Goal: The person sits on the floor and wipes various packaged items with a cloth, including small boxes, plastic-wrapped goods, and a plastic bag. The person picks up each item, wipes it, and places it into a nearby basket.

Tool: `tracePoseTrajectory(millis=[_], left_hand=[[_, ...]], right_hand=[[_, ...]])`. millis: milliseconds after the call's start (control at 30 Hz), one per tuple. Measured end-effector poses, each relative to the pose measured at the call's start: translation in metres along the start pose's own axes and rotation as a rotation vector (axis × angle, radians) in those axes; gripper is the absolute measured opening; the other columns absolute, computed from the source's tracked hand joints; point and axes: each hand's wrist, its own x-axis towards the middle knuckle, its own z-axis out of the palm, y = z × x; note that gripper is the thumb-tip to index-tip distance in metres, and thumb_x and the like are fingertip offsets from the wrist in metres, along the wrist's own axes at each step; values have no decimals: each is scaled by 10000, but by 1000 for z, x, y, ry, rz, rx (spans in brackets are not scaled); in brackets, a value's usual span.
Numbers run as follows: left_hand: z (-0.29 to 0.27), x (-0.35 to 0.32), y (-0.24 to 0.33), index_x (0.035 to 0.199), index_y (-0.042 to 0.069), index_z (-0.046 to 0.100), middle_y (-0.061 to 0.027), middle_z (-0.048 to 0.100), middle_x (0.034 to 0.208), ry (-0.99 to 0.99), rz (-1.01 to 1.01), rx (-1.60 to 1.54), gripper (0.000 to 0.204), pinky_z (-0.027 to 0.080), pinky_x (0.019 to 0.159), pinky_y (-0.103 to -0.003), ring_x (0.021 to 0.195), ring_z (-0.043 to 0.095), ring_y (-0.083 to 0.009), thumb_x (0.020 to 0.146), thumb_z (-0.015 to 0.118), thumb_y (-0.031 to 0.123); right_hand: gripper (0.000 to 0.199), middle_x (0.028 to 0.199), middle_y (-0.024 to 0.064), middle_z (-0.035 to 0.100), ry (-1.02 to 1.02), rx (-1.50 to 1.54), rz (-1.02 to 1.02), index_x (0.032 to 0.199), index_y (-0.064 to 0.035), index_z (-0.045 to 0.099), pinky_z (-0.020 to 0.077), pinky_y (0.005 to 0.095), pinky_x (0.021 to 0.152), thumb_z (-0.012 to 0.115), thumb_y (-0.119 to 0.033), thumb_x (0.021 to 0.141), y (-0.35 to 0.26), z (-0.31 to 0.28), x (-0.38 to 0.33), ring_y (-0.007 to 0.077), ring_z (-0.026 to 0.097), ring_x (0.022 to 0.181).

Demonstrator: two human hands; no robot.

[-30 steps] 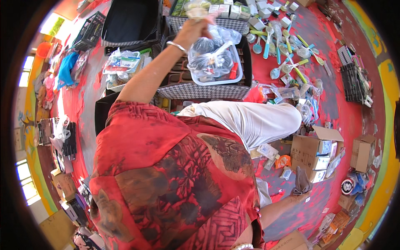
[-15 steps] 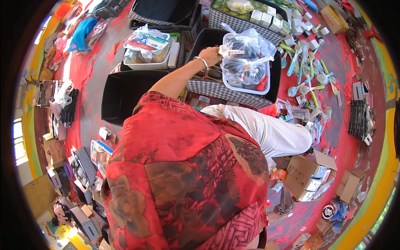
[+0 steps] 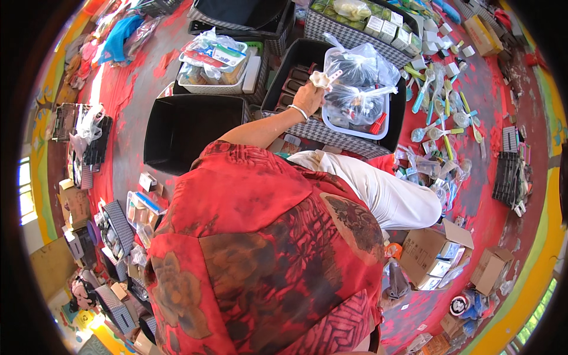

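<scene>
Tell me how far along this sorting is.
Done: a filled bag sits in the white tray inside the black bin. In hand: the left hand holds a small white piece over it. Left: loose spoons lie on the red floor.

Empty black bin (image 3: 189, 130), cardboard boxes (image 3: 435, 254), scattered toothbrushes (image 3: 441, 112).

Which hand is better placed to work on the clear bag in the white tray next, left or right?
Left, probably. The left hand is already stretched out over the black bin, pinching a small white item right beside the clear bag in the white tray. The right hand is out of view.
</scene>
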Motion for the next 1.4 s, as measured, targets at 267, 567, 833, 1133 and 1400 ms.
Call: tracePoseTrajectory(millis=[267,567,833,1133,1400], left_hand=[[-1,15,6,778,27,629,-40,577,622,167,-275,-226,238,445,399,-244,459,554,-117,855,457,173],[0,17,-5,673,29,578,-87,546,529,134,-364,61,314,444,423,-308,472,569,-184,845,458,263],[4,62,-17,845,16,661,-219,639,873,-297,187,1076,366,515,722,-457,792,640,-368,842,448,315],[16,86,2,782,-47,631,-200,627,676,-173,6,676,488,529,618,-377,622,643,-304,858,363,354],[-1,86,2,792,-51,622,-153,643,702,-395,-300,224,433,517,559,-319,538,617,-223,860,391,309]], right_hand=[[467,1045,135,586,47,10,25,1153,-9,520,498,391,779,527,-377,864,6,-21,-9,263,588,879],[472,1059,142,580,106,33,42,1158,-4,514,492,400,791,519,-375,866,17,-46,-20,271,583,896],[477,1071,149,574,143,43,51,1164,1,508,487,407,802,513,-373,868,25,-67,-25,279,579,911],[482,1085,156,568,128,61,70,1169,7,502,482,416,813,506,-370,869,31,-62,-25,287,574,929],[486,1097,162,563,106,76,74,1174,12,496,477,424,824,499,-368,871,30,-55,-27,295,570,944]])
